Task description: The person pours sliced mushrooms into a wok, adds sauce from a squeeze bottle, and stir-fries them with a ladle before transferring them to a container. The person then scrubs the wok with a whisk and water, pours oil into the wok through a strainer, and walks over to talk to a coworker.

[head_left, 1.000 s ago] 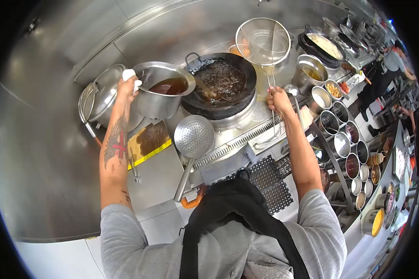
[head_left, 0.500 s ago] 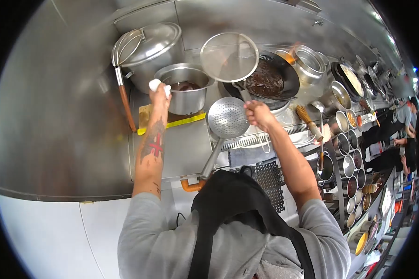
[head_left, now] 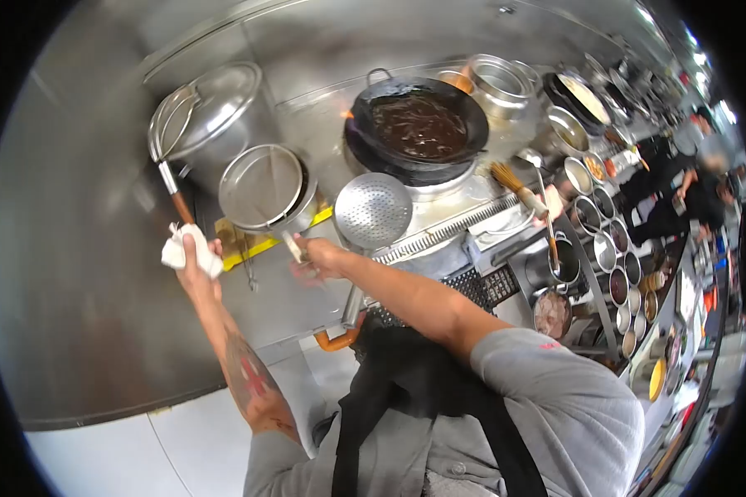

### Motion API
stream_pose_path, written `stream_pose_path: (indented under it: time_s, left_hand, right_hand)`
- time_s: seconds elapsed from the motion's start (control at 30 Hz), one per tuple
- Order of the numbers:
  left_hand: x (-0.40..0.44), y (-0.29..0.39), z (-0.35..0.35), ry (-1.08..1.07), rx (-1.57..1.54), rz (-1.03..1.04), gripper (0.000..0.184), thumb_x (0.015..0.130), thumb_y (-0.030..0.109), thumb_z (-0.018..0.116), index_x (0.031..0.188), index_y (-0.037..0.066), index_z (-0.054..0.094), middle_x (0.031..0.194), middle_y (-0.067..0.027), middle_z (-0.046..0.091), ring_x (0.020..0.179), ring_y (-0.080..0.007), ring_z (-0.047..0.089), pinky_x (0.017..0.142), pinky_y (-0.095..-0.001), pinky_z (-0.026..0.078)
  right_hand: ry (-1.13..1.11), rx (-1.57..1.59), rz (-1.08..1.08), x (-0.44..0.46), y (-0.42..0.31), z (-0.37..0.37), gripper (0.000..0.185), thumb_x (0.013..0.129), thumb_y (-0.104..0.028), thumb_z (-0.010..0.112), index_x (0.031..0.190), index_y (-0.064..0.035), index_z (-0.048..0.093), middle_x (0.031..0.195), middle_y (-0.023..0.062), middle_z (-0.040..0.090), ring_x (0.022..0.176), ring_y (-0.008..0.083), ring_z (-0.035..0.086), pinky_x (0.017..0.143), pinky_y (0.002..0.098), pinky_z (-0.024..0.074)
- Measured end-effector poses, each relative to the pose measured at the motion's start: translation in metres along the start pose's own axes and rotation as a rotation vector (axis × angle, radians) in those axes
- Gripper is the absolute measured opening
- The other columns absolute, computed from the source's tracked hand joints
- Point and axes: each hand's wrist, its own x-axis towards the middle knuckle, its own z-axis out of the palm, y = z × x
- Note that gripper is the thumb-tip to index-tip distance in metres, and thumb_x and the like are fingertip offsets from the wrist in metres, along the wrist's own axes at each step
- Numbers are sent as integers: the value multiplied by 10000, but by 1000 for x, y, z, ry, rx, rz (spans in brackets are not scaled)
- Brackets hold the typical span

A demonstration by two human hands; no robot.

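My left hand is closed around a bunched white cloth, beside the wooden handle of a wire skimmer leaning on the lidded stockpot. A round fine-mesh strainer lies over the open metal pot, covering most of its mouth. At the strainer's handle is my right hand, its fingers partly blurred but seemingly around the handle's end. Just beyond that hand, a perforated ladle rests on the counter edge. Behind it stands a black wok with dark liquid inside.
Flame shows at the wok's left side. A bamboo brush and a long ladle lie to the right, near several seasoning tins. More pots line the back. Other people stand at the far right.
The strainer has moved from beside the wok leftward onto the pot, with my right hand at its handle. My left hand, holding the cloth, has moved left and nearer. The view has turned.
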Motion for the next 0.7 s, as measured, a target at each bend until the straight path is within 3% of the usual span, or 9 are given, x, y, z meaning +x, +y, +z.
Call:
stream_pose_path:
  time_s: [0.03,0.1,0.23,0.37,0.43,0.5,0.57,0.67,0.7]
  left_hand:
    - [-22,7,19,-64,12,20,427,942,390,650,1148,25,569,823,-83,627,718,-203,639,662,-331,528]
    - [-77,11,85,-213,-31,6,327,966,259,570,1174,6,559,751,-113,636,704,-215,651,667,-356,527]
    - [-149,-94,186,-483,-523,-732,478,895,403,535,1181,20,558,885,-141,668,792,-341,673,768,-488,555]
    - [-174,-205,317,-442,-396,-1319,509,829,379,546,1132,-29,559,999,-230,631,930,-376,631,747,-495,550]
    - [-160,-275,378,-551,-234,-1268,554,827,389,514,1154,-58,535,979,-233,620,881,-361,623,690,-471,541]
    - [-138,-322,439,-435,-156,-1322,507,857,413,475,1126,-11,544,922,-190,610,772,-344,619,601,-423,513]
    - [-125,-358,493,-230,-35,-1194,353,902,376,430,1027,69,553,836,-136,578,660,-286,574,536,-368,452]
    - [-96,-409,511,-79,-69,-1147,207,947,259,364,914,123,516,720,-76,517,577,-206,488,509,-347,392]
    - [-99,-409,500,-168,-115,-1173,255,948,325,386,949,123,540,747,-86,560,600,-220,534,522,-344,404]
  right_hand:
    - [12,24,-22,-9,5,-11,432,1014,-448,453,1142,-48,556,859,58,594,738,186,600,693,381,525]
    - [57,-343,-195,-34,14,-57,631,991,-575,421,1318,-44,514,1057,107,647,842,228,644,811,431,535]
    - [-56,-219,-37,-120,69,-182,652,995,-540,449,1377,-12,477,1111,176,665,886,236,675,742,380,576]
    - [464,-312,-54,-210,177,-320,500,1011,-444,487,1143,25,599,953,109,707,729,161,673,611,297,564]
    - [660,-182,-49,-261,243,-379,451,1003,-431,506,1122,-11,618,872,72,686,665,146,652,563,283,545]
    - [771,56,22,-317,299,-424,445,995,-424,520,1170,-21,596,872,72,677,659,150,649,551,284,538]
    - [847,206,31,-359,373,-471,443,992,-415,523,1211,-32,570,921,92,686,665,170,653,566,301,542]
    - [933,296,110,-423,428,-499,441,994,-408,513,1231,-38,557,962,112,695,693,191,664,588,324,547]
    - [956,349,110,-442,445,-504,441,997,-405,506,1245,-42,548,980,119,697,704,201,667,606,338,549]
